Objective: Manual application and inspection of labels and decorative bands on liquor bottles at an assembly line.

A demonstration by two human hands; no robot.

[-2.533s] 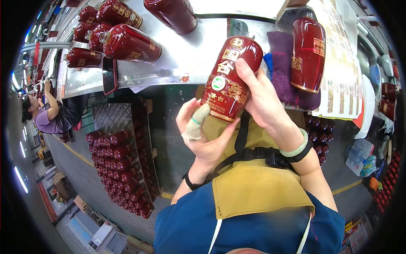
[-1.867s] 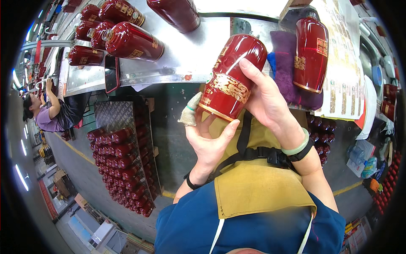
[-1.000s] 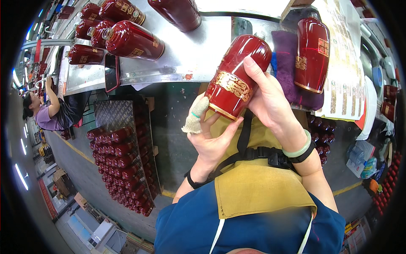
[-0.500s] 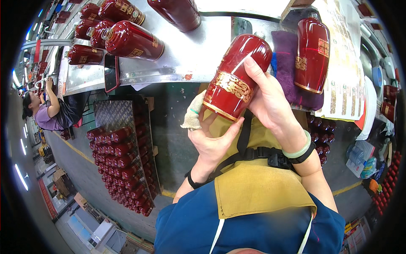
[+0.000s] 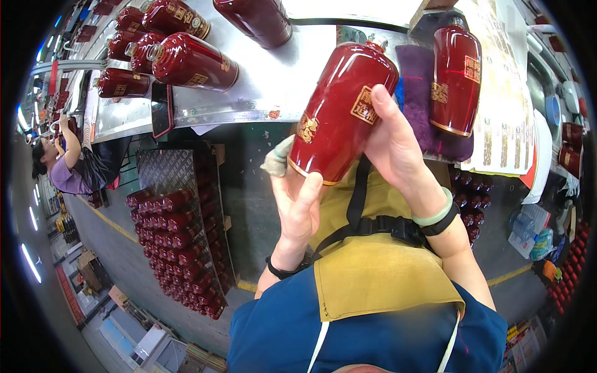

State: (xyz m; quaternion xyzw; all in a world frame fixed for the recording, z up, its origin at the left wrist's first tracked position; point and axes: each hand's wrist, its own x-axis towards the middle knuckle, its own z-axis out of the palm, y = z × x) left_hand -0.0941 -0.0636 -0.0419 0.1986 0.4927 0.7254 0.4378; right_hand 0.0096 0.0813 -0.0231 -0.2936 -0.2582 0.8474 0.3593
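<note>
Between my two hands is a glossy dark red bottle [image 5: 342, 109] with gold decals, tilted with its neck up and to the right. My left hand [image 5: 297, 202] grips its base, the thumb on the lower edge; a pale cloth cover sits on one finger. My right hand [image 5: 398, 143] is closed round the bottle's right side, thumb lying beside the framed gold decal. The fingers behind the bottle are hidden. To the right, another red bottle [image 5: 457, 81] lies on a folded purple cloth [image 5: 413, 93].
Several red bottles [image 5: 193, 59] stand on the metal table [image 5: 261, 102] at the upper left. A sheet of gold decals [image 5: 504, 133] lies right of the cloth. Below left is a stack of red bottles [image 5: 177, 242] on the floor. A co-worker [image 5: 71, 165] is at far left.
The held bottle has turned about its length: the ornate gold band has given way to a framed decal and a smaller emblem. My left hand has shifted slightly left along the base.
</note>
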